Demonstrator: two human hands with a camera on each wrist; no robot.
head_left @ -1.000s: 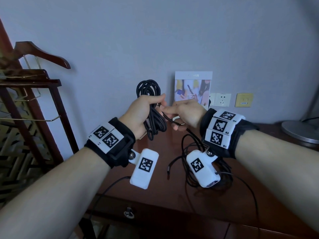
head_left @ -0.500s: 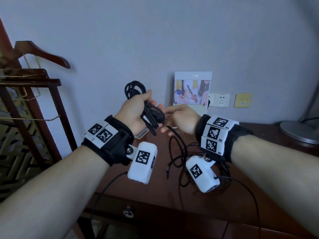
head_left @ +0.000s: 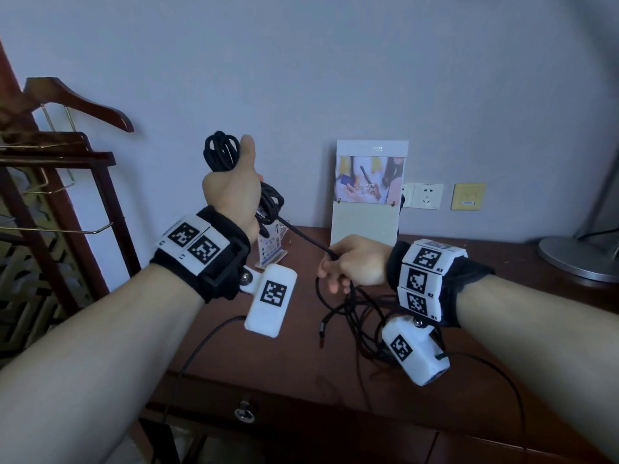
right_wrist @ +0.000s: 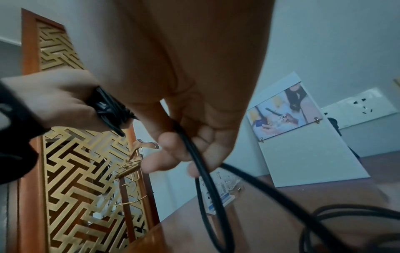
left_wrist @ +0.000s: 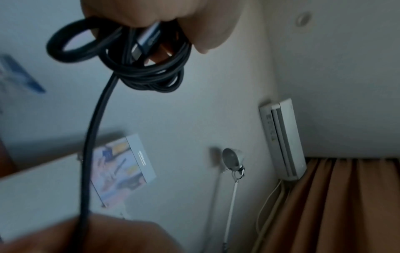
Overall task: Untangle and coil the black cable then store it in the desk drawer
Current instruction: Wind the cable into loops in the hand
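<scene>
My left hand (head_left: pixel 234 189) is raised above the desk and grips a bundle of loops of the black cable (head_left: pixel 222 150). In the left wrist view the coil (left_wrist: pixel 147 65) hangs below my fist with a metal plug among the loops. One strand runs taut down to my right hand (head_left: pixel 348 266), which holds it lower and to the right; the right wrist view shows the cable (right_wrist: pixel 203 164) passing between my curled fingers. The remaining cable lies in a loose tangle (head_left: pixel 361 316) on the desk under my right wrist. The desk drawer (head_left: pixel 246 411) is closed at the front edge.
A white picture board (head_left: pixel 368 192) leans on the wall behind the desk, beside wall sockets (head_left: pixel 425 195). A small card stand (head_left: pixel 271 246) sits near my left wrist. A lamp base (head_left: pixel 576 259) is at far right. A wooden hanger rack (head_left: pixel 50 162) stands left.
My hands have separated: the left rose up and left with the coil, the right dropped lower and to the right, drawing a strand taut between them.
</scene>
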